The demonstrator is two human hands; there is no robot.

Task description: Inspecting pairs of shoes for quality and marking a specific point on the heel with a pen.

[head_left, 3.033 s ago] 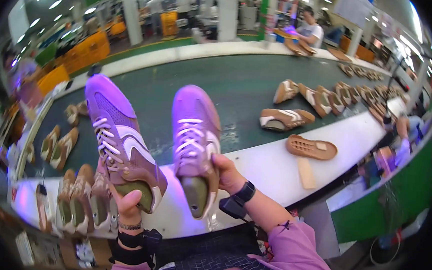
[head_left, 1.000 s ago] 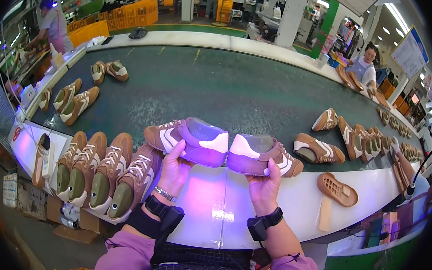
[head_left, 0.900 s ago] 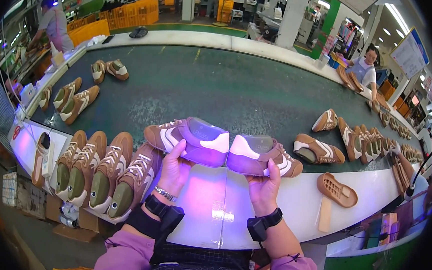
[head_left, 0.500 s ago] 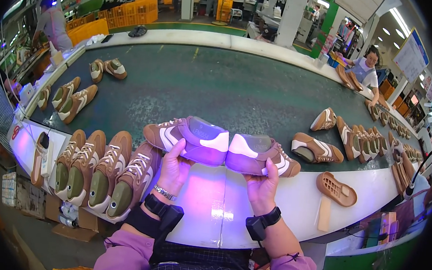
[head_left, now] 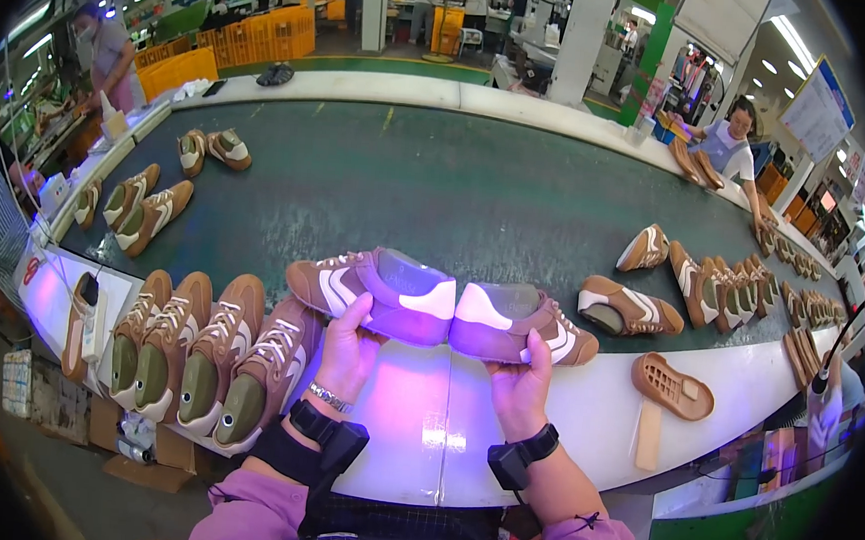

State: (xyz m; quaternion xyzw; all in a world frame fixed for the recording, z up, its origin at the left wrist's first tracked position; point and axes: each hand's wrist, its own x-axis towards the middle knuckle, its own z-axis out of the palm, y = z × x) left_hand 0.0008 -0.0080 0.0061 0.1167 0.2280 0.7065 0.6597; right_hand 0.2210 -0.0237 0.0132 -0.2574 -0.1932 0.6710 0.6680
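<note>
Two brown sneakers with white stripes are raised above the white table edge, heel to heel. My left hand (head_left: pixel 349 349) grips the left sneaker (head_left: pixel 416 294) from below, thumb on its side; its toe points left. The right sneaker (head_left: pixel 489 319) is in my right hand (head_left: pixel 522 377), thumb against its side and toe pointing right. Their white heel patches face each other almost touching, and greenish lasts fill both openings. Purple light falls on the heels. The fingers under both shoes are mostly hidden.
Several laced sneakers (head_left: pixel 270 369) stand in a row at my left. More shoes (head_left: pixel 630 309) sit on the green belt (head_left: pixel 378 186) to the right. A loose brown sole (head_left: pixel 673 387) and a beige strip (head_left: pixel 648 436) lie right of my hand. Co-workers (head_left: pixel 727 140) are across the belt.
Both sneakers sit slightly lower in the picture, still heel to heel in my hands. At the far right, a co-worker's arm has moved down. The person at far left has shifted.
</note>
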